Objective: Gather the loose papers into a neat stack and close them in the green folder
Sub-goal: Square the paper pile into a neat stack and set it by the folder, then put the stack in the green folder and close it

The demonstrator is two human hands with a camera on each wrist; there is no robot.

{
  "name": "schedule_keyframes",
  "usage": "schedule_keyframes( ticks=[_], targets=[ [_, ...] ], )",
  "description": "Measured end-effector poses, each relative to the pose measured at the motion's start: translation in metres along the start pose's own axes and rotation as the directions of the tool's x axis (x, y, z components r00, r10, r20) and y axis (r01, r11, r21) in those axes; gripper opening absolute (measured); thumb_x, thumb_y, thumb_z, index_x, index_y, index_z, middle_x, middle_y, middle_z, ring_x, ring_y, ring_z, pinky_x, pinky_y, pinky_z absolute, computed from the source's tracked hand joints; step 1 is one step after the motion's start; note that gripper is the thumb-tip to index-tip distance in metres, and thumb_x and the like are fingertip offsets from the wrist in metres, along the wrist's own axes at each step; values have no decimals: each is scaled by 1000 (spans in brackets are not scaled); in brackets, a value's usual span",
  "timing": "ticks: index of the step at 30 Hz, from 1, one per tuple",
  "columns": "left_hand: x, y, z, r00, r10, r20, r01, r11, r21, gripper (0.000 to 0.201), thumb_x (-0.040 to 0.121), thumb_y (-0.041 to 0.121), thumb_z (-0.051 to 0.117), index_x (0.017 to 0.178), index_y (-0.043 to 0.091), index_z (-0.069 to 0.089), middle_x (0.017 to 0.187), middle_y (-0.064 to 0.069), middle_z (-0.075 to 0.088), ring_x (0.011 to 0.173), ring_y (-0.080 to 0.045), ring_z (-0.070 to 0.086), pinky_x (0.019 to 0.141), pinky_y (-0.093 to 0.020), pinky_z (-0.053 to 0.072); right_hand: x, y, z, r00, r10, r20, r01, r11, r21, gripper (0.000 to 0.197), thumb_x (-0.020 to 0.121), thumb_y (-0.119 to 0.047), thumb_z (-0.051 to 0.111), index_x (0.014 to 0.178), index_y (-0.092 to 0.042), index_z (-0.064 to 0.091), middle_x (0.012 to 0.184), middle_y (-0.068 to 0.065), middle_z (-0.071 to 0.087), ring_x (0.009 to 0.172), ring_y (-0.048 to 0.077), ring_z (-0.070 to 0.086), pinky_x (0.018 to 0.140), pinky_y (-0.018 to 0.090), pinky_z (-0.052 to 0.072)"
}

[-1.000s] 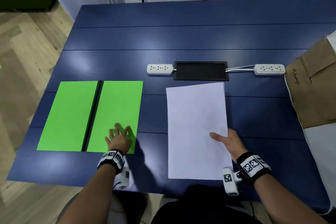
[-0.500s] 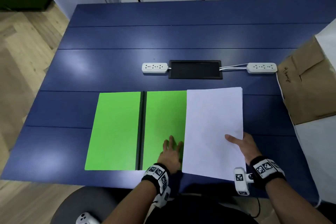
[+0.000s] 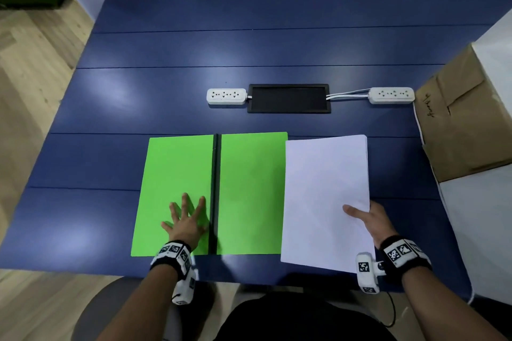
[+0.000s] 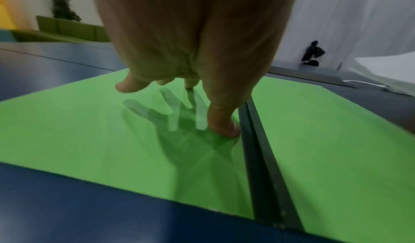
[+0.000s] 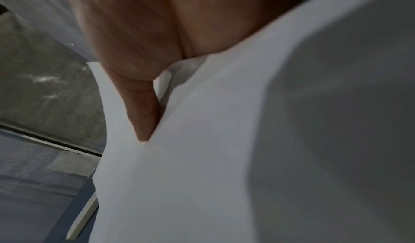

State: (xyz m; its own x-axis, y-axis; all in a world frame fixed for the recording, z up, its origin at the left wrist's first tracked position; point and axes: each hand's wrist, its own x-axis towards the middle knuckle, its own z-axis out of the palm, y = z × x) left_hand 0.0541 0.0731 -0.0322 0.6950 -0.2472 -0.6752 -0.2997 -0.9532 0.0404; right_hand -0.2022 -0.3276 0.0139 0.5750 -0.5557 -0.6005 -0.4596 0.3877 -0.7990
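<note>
The green folder (image 3: 249, 191) lies open and flat on the blue table, a black spine down its middle. My left hand (image 3: 187, 216) rests on its left leaf with fingers spread and straight; the left wrist view shows the thumb touching the green folder (image 4: 89, 131) beside the spine. To the right, the white paper stack (image 3: 324, 194) is held just off the table, its left edge meeting the folder's right leaf. My right hand (image 3: 365, 219) pinches the stack's right edge, thumb on top. In the right wrist view the paper stack (image 5: 224, 158) fills the frame.
Two white power strips (image 3: 226, 96) (image 3: 391, 95) flank a black cable hatch (image 3: 288, 98) behind the folder. A brown paper bag (image 3: 465, 124) sits at the table's right edge on a white surface. The blue table (image 3: 249, 44) stretches away beyond them.
The folder slid right toward the table's middle under my left hand, which then shifted from the right leaf to the left leaf. The paper stack stayed in my right hand, now beside the folder.
</note>
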Motion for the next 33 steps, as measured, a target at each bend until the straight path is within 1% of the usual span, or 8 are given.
schedule_keyframes(
  ticks=[5, 9, 16, 19, 26, 28, 30, 33],
  targets=[
    [-15, 61, 21, 992, 121, -25, -120, 993, 10, 87, 96, 51, 57, 156, 53, -5, 165, -1, -33, 152, -46, -19, 111, -79, 22, 10, 6, 18, 997, 25, 67, -25, 1000, -9, 28, 84, -5, 76, 111, -11, 72, 109, 5, 77, 102, 25, 74, 88, 39, 56],
    [-23, 106, 30, 988, 153, 3, -153, 988, 21, 88, 96, 53, 57, 156, 52, -8, 165, -3, -34, 151, -48, -20, 110, -80, 20, 22, 10, 40, 996, 38, 82, -34, 998, -47, 26, 83, -5, 77, 107, -12, 73, 109, 5, 77, 103, 25, 73, 92, 40, 55],
    [-23, 120, 33, 990, 142, 17, -142, 990, -7, 89, 96, 50, 59, 156, 52, -8, 166, -3, -32, 152, -48, -20, 109, -81, 20, 54, 31, 60, 997, 80, 4, -78, 974, -214, 19, 79, -12, 81, 98, -12, 77, 103, 7, 78, 98, 29, 74, 95, 52, 56],
    [-25, 118, 32, 989, 146, 14, -146, 989, -7, 87, 96, 53, 58, 156, 52, -5, 167, -4, -29, 152, -48, -18, 109, -81, 21, 60, 25, 62, 996, 91, -6, -89, 958, -271, 12, 80, -15, 82, 91, -16, 76, 101, 8, 78, 95, 30, 74, 93, 50, 57],
    [-23, 118, 31, 988, 156, 10, -156, 988, 6, 89, 94, 57, 58, 156, 52, -7, 166, -5, -31, 152, -49, -18, 110, -80, 21, 63, 9, 66, 996, 89, -26, -92, 920, -381, 16, 87, -9, 76, 101, -9, 68, 103, 8, 71, 91, 25, 66, 82, 30, 49],
    [-24, 118, 29, 987, 159, 14, -159, 987, 3, 90, 94, 57, 58, 156, 51, -5, 166, -4, -31, 152, -48, -17, 111, -79, 21, 67, 13, 66, 991, 116, -64, -132, 886, -444, 23, 85, -13, 78, 105, -5, 69, 108, 9, 73, 93, 26, 67, 83, 31, 52],
    [-26, 117, 25, 989, 148, -7, -148, 989, -16, 91, 91, 55, 63, 158, 47, 1, 168, -5, -23, 154, -46, -10, 112, -75, 24, 66, 13, 68, 982, 119, -144, -176, 849, -499, 39, 80, -23, 80, 113, -7, 67, 114, 10, 73, 100, 29, 69, 88, 36, 55],
    [-24, 99, 19, 994, 7, -112, -19, 994, -106, 94, 83, 49, 75, 158, 33, 20, 167, -14, 8, 151, -43, 18, 113, -62, 39, 54, 5, 70, 957, 9, -288, -206, 720, -662, 52, 82, -31, 72, 126, -9, 55, 123, 12, 63, 107, 37, 65, 84, 36, 50]
  ],
)
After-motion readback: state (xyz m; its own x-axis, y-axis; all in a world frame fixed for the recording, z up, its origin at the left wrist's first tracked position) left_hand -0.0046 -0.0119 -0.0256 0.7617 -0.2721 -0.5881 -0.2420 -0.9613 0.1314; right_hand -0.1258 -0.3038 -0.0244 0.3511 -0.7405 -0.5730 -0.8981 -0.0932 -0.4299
